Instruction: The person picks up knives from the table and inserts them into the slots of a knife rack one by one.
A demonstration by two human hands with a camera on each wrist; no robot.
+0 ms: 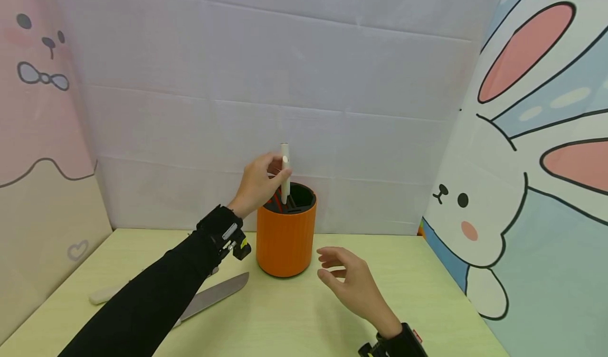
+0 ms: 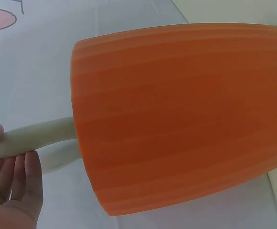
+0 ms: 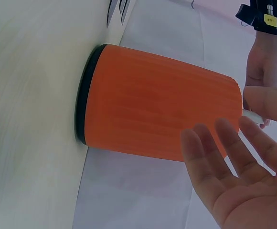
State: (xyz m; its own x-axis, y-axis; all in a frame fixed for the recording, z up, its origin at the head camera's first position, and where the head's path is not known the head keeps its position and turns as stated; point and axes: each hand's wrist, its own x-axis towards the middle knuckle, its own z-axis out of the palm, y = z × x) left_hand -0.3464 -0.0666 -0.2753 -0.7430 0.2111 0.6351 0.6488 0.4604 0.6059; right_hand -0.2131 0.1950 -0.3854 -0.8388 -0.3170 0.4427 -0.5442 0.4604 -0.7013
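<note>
My left hand [image 1: 262, 181] pinches the pale handle of a knife [image 1: 285, 189] that stands upright in an orange knife holder [image 1: 286, 241]. Its blade is hidden inside the holder. In the left wrist view, thumb and fingers are around that handle [image 2: 43, 136], and a second pale handle [image 2: 62, 156] sticks out of the holder beside it. Right of the holder, my right hand [image 1: 350, 283] hovers with loosely bent fingers and nothing in them. The right wrist view shows its palm and spread fingers [image 3: 239, 152] in front of the orange wall.
A broad-bladed knife [image 1: 216, 295] lies on the pale wooden table [image 1: 285, 320], partly under my left sleeve [image 1: 157, 293]. Another white handle [image 1: 103, 294] shows left of the sleeve. Black slots and a red-edged item fill the holder's top. A white cloth backdrop [image 1: 370, 135] stands behind.
</note>
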